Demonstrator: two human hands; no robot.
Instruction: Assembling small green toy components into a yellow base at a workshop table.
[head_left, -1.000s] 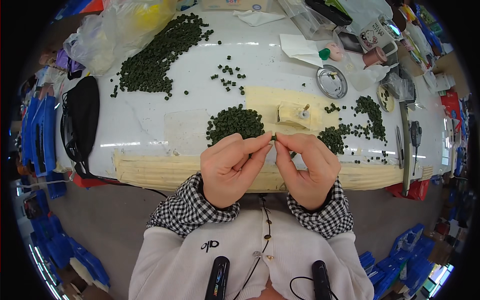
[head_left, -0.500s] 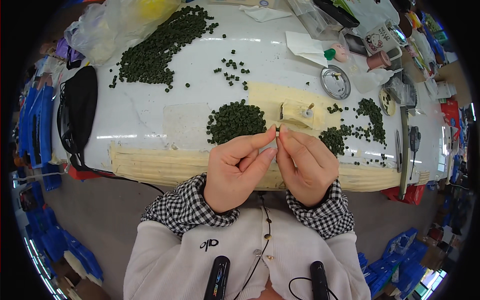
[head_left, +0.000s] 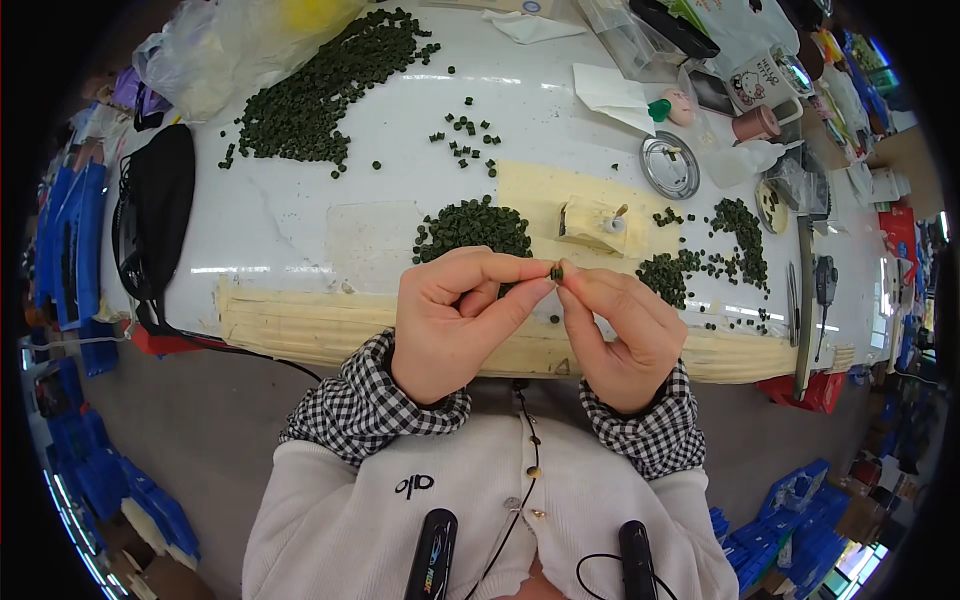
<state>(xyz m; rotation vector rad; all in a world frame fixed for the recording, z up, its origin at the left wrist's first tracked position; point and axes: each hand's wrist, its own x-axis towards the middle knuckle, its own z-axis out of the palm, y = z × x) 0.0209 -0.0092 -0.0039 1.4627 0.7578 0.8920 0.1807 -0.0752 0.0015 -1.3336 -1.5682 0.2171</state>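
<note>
Between my two hands, just over the front of the table, is a small dark green spool-shaped part (head_left: 557, 273). My left hand (head_left: 445, 325) pinches it from one side with thumb and index finger. On the other side, the thumb and index finger of my right hand (head_left: 632, 335) close on it too, so the fingertips almost meet. A heap of similar dark green parts (head_left: 475, 226) lies behind my left hand, partly covered by it. Behind my right hand stands a small tape-covered block (head_left: 592, 226) with a short upright pin (head_left: 621, 212).
A larger heap (head_left: 330, 90) spreads at the far left, beside a clear plastic bag (head_left: 215, 60). More parts (head_left: 663, 280) lie to the right. A round metal dish (head_left: 670, 166), a mug (head_left: 757, 80) and tweezers (head_left: 793, 300) are also there. A black mask (head_left: 157, 215) lies left.
Both hands have come slightly lower. My left thumb has moved up against its index fingertip at the green part. A loose part now shows on the table below the fingertips.
</note>
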